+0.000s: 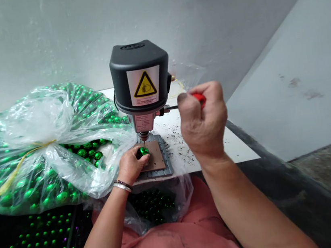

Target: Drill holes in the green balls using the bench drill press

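A small black drill press (141, 78) with a yellow warning label stands on the white table. My left hand (130, 164) grips a shiny green ball (144, 151) between thumb and fingers on the brown board (157, 157), directly under the thin drill bit (144, 144). The bit's tip appears at the top of the ball; whether it has entered cannot be made out. My right hand (203, 123) is closed around the red knob (200, 100) of the press's lever, to the right of the machine.
A clear plastic bag (61, 142) full of green balls covers the table's left, with several balls showing at its opening. Dark shavings (181, 142) litter the white table (235, 147). Another bag of green balls (154, 204) sits at my lap; more balls (32, 247) lie lower left.
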A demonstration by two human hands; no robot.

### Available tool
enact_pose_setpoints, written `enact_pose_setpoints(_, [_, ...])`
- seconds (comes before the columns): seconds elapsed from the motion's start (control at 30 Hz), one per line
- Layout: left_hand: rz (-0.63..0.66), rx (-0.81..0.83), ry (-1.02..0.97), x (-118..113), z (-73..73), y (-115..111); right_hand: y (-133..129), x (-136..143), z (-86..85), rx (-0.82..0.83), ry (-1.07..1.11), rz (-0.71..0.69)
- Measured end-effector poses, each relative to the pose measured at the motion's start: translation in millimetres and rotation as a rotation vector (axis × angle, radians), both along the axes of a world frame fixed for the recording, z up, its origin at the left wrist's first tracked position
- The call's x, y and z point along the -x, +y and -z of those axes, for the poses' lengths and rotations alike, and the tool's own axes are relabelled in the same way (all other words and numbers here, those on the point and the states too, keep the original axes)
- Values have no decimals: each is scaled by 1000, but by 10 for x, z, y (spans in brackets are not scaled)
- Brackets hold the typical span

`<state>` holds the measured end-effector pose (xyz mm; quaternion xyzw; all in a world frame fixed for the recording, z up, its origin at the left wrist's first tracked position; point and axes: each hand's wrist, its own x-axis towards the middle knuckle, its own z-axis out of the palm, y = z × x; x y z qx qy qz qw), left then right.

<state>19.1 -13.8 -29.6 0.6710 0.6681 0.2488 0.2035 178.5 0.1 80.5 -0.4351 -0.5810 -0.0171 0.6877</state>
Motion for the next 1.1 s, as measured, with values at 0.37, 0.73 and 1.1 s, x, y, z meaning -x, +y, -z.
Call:
enact_pose_setpoints(0.37, [1,240,-772,364,-157,-239,55,-15,-138,140,35,-89])
enact_pose_setpoints(0.73, [-163,341,-1301,213,-157,-241,24,-38,-175,187,68,-154])
enact_pose_setpoints(1.1, [28,34,-328,167,-1,-170,8,-56,-162,223,2,-153])
